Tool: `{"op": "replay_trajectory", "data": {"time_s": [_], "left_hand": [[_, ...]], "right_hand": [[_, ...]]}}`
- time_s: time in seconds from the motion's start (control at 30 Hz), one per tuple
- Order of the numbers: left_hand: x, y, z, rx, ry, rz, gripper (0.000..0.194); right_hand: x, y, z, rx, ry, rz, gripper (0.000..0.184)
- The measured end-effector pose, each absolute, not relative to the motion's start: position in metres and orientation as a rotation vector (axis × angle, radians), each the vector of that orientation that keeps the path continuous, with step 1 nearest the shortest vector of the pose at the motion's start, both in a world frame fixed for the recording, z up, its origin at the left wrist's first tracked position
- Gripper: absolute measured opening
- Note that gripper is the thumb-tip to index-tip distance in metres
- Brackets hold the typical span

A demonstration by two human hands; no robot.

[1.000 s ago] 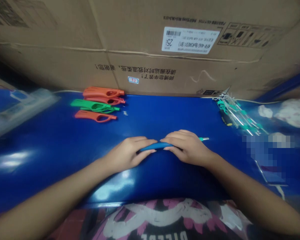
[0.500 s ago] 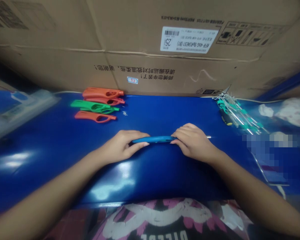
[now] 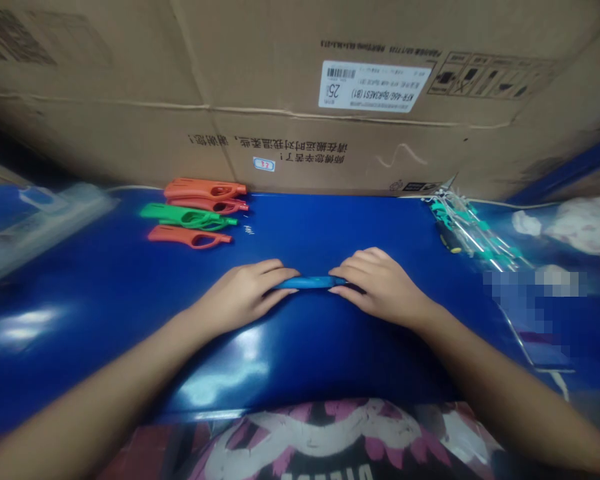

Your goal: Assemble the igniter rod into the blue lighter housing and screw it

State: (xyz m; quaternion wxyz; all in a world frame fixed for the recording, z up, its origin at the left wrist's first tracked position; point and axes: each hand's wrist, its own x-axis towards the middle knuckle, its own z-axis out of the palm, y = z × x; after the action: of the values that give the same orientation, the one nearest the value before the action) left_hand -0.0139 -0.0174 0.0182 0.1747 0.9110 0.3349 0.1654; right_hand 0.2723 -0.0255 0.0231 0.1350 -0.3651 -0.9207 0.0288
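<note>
A blue lighter casing (image 3: 311, 283) lies level between my two hands, above the table and seen on its narrow edge. My left hand (image 3: 250, 290) pinches its left end, thumb below and fingers above. My right hand (image 3: 377, 287) is closed around the right end, which its fingers hide. Left of centre at the back rest several similar lighter casings: an orange one (image 3: 205, 189) with a red-orange one (image 3: 225, 205) beneath it, green ones (image 3: 185, 215), and another orange one (image 3: 175, 235) nearest me. Each has a finger loop.
A bundle of metal rods with green parts (image 3: 473, 227) lies at the back right, beside a black and yellow tool handle (image 3: 449, 240). A large cardboard box (image 3: 145, 143) stands behind the blue table (image 3: 305, 353). Clear plastic bags (image 3: 55, 223) lie left, white crumpled material (image 3: 585, 223) right.
My right hand has shifted left along the blue casing, closer to my left hand. The silvery tip that showed beyond my right hand is out of sight. The view has moved slightly.
</note>
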Motion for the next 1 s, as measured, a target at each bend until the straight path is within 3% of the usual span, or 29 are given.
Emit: {"op": "replay_trajectory", "data": {"time_s": [0.17, 0.43, 1.0], "left_hand": [[-0.026, -0.008, 0.022, 2.639, 1.014, 0.516, 0.032], [-0.035, 0.001, 0.023, 2.652, 1.040, 0.628, 0.032], [-0.016, -0.017, 0.014, 2.598, 0.908, 0.611, 0.029]], "right_hand": [[0.293, -0.014, 0.028, -1.240, -2.625, 0.056, 0.039], [0.310, -0.004, 0.028, -1.264, -2.562, -0.016, 0.018], [0.275, -0.022, 0.022, -0.974, -2.637, 0.069, 0.030]]}}
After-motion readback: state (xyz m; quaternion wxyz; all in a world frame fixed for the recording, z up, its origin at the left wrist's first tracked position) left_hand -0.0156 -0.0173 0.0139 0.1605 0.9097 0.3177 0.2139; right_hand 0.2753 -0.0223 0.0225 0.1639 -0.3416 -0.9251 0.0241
